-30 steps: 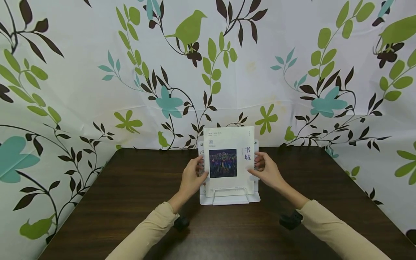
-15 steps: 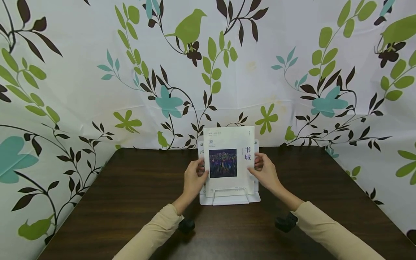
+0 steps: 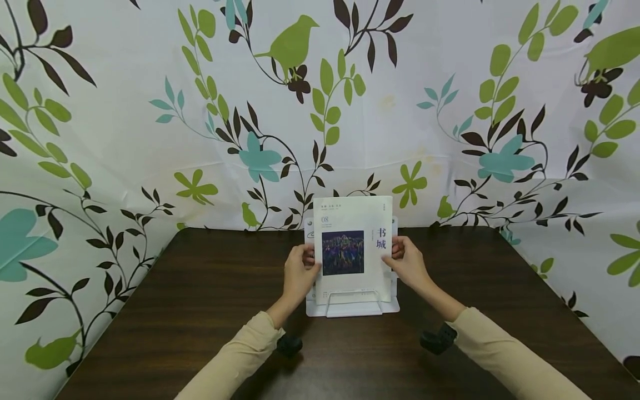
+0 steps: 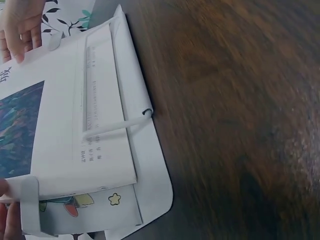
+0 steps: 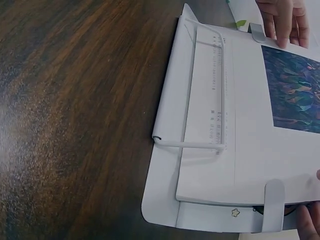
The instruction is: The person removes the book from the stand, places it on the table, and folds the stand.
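Note:
A white book (image 3: 350,214) with a dark picture and blue Chinese characters on its cover leans upright on a white book stand (image 3: 315,309). My left hand (image 3: 297,276) holds the book's left edge, thumb in front and fingers at the side. On the opposite edge, my right hand (image 3: 411,265) grips it the same way. A white wire bar (image 5: 223,95) crosses the lower cover. Both wrist views show side clips of the stand, one clip (image 4: 30,205) near my left fingers and another clip (image 5: 273,205) near my right. The fingers behind the book are partly hidden.
The stand rests on a dark wood-grain table (image 3: 210,289). Behind it hangs a white cloth (image 3: 370,111) printed with leaves, birds and flowers. A dark wrist device (image 3: 289,345) sits under the left sleeve, another device (image 3: 439,339) by the right one.
Both wrists have shifted slightly inward, mostly in the first half second. The book and stand stay in nearly the same place, with both hands still at the book's edges.

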Motion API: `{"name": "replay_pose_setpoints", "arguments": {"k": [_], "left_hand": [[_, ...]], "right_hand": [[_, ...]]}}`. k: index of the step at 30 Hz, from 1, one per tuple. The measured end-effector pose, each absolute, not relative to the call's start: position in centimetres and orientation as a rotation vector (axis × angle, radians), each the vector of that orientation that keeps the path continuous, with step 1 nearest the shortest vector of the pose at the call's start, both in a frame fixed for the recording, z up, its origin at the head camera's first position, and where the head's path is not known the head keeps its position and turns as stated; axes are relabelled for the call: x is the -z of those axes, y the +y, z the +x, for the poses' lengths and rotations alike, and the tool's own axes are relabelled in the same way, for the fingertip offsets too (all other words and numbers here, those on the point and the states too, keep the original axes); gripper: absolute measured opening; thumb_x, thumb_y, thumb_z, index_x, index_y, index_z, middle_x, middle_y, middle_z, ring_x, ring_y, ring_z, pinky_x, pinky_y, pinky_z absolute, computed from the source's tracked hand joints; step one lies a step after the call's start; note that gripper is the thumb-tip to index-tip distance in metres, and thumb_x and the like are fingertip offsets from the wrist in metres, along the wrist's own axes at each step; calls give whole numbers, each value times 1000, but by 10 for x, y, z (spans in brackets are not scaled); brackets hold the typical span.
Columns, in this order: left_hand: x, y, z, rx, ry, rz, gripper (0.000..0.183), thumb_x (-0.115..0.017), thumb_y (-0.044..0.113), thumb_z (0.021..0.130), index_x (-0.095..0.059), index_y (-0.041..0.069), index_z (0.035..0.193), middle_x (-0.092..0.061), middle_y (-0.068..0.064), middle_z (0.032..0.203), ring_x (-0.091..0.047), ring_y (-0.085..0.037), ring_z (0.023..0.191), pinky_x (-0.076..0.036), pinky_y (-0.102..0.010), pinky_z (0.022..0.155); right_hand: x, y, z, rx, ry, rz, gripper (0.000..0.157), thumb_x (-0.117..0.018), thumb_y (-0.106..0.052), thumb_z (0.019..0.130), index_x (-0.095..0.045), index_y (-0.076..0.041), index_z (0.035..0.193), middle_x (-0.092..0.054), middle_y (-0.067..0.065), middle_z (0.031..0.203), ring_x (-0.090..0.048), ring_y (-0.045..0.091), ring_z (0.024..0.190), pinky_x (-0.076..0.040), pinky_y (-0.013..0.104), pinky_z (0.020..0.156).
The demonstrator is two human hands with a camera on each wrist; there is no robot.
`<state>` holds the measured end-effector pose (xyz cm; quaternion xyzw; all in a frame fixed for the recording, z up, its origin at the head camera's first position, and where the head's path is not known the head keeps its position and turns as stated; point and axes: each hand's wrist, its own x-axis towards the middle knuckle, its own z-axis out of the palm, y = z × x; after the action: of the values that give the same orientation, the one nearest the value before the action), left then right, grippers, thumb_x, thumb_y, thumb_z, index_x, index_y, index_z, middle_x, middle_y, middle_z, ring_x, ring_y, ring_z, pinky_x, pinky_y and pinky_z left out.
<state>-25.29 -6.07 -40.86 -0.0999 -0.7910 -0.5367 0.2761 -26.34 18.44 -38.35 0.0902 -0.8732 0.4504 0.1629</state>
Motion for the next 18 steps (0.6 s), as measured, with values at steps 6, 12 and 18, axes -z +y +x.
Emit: {"name": "replay_pose_setpoints", "arguments": {"k": [6, 12, 18], "left_hand": [[410, -64, -253, 1393, -2164, -363, 37, -66, -16, 67, -54, -6, 100, -55, -16, 91, -58, -24, 76, -53, -25, 59], [411, -68, -253, 1351, -2163, -490, 38, -66, -17, 68, -53, -6, 102, -56, -16, 91, -59, -24, 78, -53, -24, 59], [416, -72, -254, 1275, -2181, -549, 42, -68, -17, 66, -52, -6, 103, -56, -15, 93, -59, -24, 79, -52, -21, 58]], "right_hand": [[388, 187, -264, -1274, -2431, 387, 39, -65, 10, 73, -45, 10, 106, -49, 16, 87, -50, 23, 74, -45, 17, 60], [394, 188, -265, -1266, -2363, 447, 38, -64, 12, 73, -45, 8, 105, -47, 14, 87, -49, 21, 74, -46, 17, 60], [398, 187, -265, -1261, -2324, 483, 38, -63, 12, 72, -43, 9, 105, -47, 15, 88, -48, 21, 75, -47, 18, 59]]}}
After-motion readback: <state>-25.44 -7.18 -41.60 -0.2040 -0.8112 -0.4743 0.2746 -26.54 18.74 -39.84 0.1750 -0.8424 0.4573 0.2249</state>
